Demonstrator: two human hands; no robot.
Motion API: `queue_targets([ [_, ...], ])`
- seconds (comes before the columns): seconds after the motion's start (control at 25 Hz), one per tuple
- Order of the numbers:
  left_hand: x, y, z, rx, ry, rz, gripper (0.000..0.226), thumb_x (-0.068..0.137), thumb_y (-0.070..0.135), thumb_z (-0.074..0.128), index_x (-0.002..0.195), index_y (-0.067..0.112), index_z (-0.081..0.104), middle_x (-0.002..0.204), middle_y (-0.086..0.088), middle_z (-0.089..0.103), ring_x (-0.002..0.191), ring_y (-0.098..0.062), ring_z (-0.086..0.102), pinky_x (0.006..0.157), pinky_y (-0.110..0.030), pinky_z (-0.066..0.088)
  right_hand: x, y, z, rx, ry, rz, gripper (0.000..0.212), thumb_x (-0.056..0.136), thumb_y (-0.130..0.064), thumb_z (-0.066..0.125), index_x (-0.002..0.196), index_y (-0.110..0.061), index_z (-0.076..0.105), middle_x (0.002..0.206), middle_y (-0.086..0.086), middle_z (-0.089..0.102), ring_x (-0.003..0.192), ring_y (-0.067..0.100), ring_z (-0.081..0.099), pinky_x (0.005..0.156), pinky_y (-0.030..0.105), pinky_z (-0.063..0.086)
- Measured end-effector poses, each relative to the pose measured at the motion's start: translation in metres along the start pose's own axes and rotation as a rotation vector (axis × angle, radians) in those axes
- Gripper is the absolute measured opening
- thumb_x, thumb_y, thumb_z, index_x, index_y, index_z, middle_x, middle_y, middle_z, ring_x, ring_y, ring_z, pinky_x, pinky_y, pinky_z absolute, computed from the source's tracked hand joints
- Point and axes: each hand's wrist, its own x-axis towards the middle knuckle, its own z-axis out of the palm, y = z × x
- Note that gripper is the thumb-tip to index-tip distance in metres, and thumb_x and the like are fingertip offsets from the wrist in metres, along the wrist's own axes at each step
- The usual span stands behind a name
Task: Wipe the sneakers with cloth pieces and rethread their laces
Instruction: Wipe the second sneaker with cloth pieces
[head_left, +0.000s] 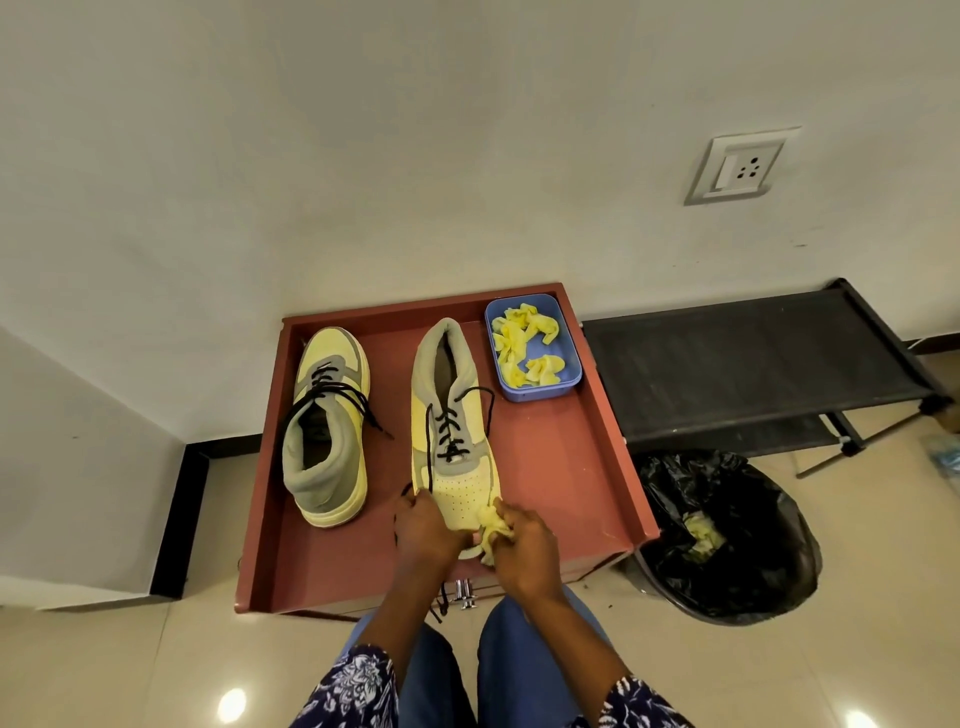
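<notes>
Two yellow and grey sneakers with black laces lie on a reddish-brown tray table. The left sneaker points its toe away from me. The right sneaker points its toe toward me, with its lace loose. My left hand grips the toe's left side. My right hand presses a crumpled yellow cloth piece against the toe's right side. A blue tub at the back right holds several yellow cloth pieces.
A bin lined with a black bag stands right of the table with a used cloth inside. A black low rack runs along the wall behind it. A wall socket is above. My knees are below the table's front edge.
</notes>
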Motion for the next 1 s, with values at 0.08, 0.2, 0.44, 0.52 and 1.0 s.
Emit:
queue_targets([
  [0.08,0.001,-0.002,0.001,0.022,-0.008,-0.005,0.082,0.055,0.027,0.087,0.121,0.002,0.044,0.129,-0.018,0.046,0.118,-0.032,0.048,0.098,-0.042,0.044,-0.002,0.0,0.004,0.01,0.027,0.003,0.038,0.09,0.001,0.05,0.127,-0.007,0.054,0.122,0.007,0.057,0.105,0.014,0.054,0.082,0.003,0.033],
  [0.2,0.0,-0.004,0.003,0.033,-0.009,0.002,0.083,0.06,0.025,0.085,0.125,0.001,0.04,0.131,-0.018,0.044,0.119,-0.032,0.047,0.099,-0.042,0.043,0.002,-0.002,0.007,0.027,0.087,0.009,0.033,0.089,0.003,0.051,0.121,-0.005,0.059,0.117,0.009,0.06,0.094,0.007,0.05,0.071,-0.004,0.03],
  [0.44,-0.002,-0.004,0.006,0.028,0.002,0.022,0.082,0.066,0.019,0.081,0.13,0.002,0.032,0.138,-0.017,0.033,0.123,-0.031,0.042,0.103,-0.037,0.039,0.031,-0.015,-0.004,0.043,0.164,-0.027,0.039,0.082,0.008,0.051,0.115,-0.007,0.066,0.118,0.006,0.065,0.105,0.018,0.06,0.081,0.002,0.031],
  [0.52,-0.002,-0.004,0.006,0.026,0.007,0.016,0.083,0.065,0.018,0.082,0.13,0.002,0.032,0.139,-0.018,0.033,0.124,-0.032,0.042,0.103,-0.039,0.039,0.047,-0.025,-0.01,0.061,0.155,-0.037,0.039,0.08,0.006,0.051,0.11,-0.011,0.069,0.114,0.005,0.068,0.105,0.019,0.062,0.084,0.011,0.039],
  [1.0,0.003,0.003,0.003,0.048,0.044,-0.055,0.084,0.058,0.018,0.086,0.123,-0.001,0.037,0.131,-0.019,0.042,0.119,-0.033,0.046,0.095,-0.038,0.042,0.063,-0.024,-0.011,-0.034,0.093,-0.114,0.039,0.082,0.003,0.05,0.115,-0.011,0.066,0.114,0.013,0.065,0.104,0.028,0.059,0.084,0.021,0.042],
])
